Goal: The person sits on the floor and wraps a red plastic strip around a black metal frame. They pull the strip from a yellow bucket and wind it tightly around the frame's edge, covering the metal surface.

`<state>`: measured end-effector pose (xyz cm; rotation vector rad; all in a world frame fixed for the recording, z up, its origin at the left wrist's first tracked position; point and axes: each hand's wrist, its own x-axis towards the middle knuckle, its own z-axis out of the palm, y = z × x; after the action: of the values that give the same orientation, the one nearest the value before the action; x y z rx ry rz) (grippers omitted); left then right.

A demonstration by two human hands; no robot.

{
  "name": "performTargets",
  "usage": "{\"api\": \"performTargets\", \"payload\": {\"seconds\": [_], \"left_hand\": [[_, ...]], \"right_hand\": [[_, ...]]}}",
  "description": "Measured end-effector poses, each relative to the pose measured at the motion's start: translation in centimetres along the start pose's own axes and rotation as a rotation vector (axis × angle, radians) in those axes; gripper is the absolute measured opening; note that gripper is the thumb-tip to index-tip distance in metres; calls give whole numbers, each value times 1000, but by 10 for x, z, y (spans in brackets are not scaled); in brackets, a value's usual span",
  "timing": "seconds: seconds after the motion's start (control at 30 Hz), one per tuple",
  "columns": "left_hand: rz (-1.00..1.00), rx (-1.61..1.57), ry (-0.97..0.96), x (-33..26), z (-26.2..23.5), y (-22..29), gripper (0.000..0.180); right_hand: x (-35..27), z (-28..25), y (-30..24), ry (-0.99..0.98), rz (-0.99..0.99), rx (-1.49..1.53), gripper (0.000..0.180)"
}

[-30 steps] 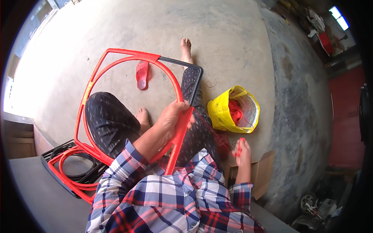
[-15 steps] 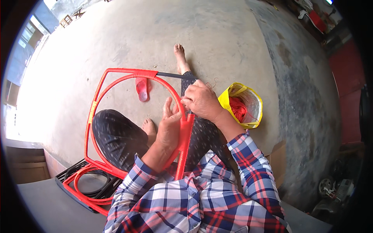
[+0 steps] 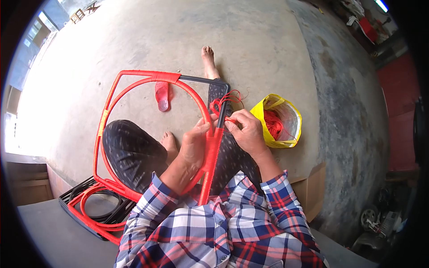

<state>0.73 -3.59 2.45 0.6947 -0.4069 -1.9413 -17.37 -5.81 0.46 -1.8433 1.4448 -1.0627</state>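
Note:
A squarish frame (image 3: 143, 73) with a ring inside it leans across my lap, mostly wrapped in red cord. Its upper right corner is bare black tubing (image 3: 226, 99). Around the ring and the frame's right side my left hand (image 3: 193, 142) is closed, its fingertips partly hidden behind them. Just below the bare corner, my right hand (image 3: 249, 133) pinches red cord at the frame's right bar. A small loose bundle of red cord (image 3: 216, 105) with trailing strands hangs beside that bar.
A yellow bag (image 3: 296, 117) holding a red cord ball (image 3: 272, 124) stands on the floor at right. More red and black frames (image 3: 85, 212) lie on the grey bench at my left. A pink slipper (image 3: 162, 96) lies ahead; a cardboard box (image 3: 309, 192) sits at lower right.
My right hand has moved down and right from the black corner, uncovering it and the red cord bundle. The frame has shifted slightly, while my left hand keeps its hold.

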Motion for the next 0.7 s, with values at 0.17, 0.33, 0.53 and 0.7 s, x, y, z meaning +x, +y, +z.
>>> {"api": "performTargets", "payload": {"seconds": [0.17,0.33,0.53,0.7], "left_hand": [[-136,166,125,4,-13,-2,26],[-212,313,161,3,-9,1,20],[-227,301,206,7,-12,1,17],[-259,280,153,9,-8,11,16]], "right_hand": [[-22,-49,-3,20,-46,661,10],[-71,-123,-32,3,-40,1150,22],[-149,-187,-47,102,-107,900,32],[-154,-190,-16,449,144,884,22]]}}
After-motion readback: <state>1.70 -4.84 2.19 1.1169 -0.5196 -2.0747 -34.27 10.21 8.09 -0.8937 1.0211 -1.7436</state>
